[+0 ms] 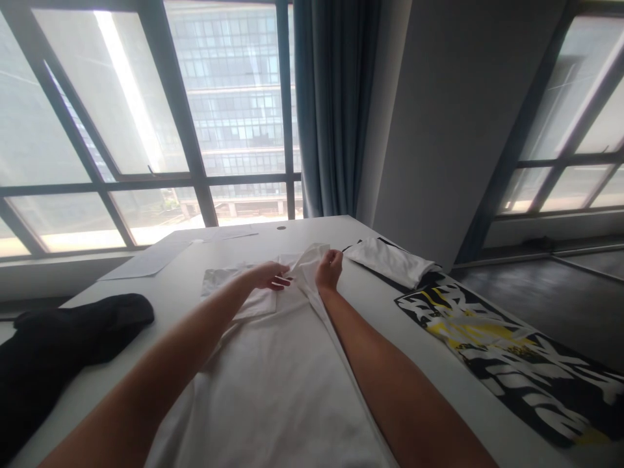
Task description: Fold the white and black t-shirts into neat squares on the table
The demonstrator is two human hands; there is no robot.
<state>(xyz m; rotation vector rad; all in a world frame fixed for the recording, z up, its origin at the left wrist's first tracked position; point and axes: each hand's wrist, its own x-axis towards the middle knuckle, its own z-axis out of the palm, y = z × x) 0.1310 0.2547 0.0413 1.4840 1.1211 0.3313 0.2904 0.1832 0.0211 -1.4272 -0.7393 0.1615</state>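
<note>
A: Seeing what between the two hands?

B: Seeing a white cloth (287,370), spreading from the fingertips back between the forearms and resting on the table (322,231).

A: Holding it how?

B: With the right hand (330,268), gripping a gathered edge inside tightly curled fingers. With the left hand (273,275), touching a fold just beside, with fingers loosely apart; not being able to tell about a real pinch there.

A: Expecting much weight?

B: Expecting little, judging by the thin folds. Guessing at a soft and limp cloth, bending easily under the fingers and giving no stiffness by itself. Probably not slipping much from dry fingertips, but wrinkling quickly. Not worrying about breaking, only about stretching.

A: Choosing which place for taking hold?

B: Choosing, in my judgement, the gathered edge in the right fist and the fold by the left fingertips. Preferring two points at the edge to one point in the middle, for avoiding sagging.

A: And looking how?

B: Looking plain white, rather grey in the shade, showing no print. Rising into a crumpled, pointed fold between the fingers, then widening with shallow creases toward the forearms. Noticing also a flat white panel (260,304) just below the left fingers; not being able to tell about its belonging to the same cloth.

A: Noticing other things?

B: Noticing a folded white bundle (392,260) to the right of the right fingers, a patterned cloth (487,344) farther to the right, and a black cloth (88,331) well apart from the left fingers.
</note>
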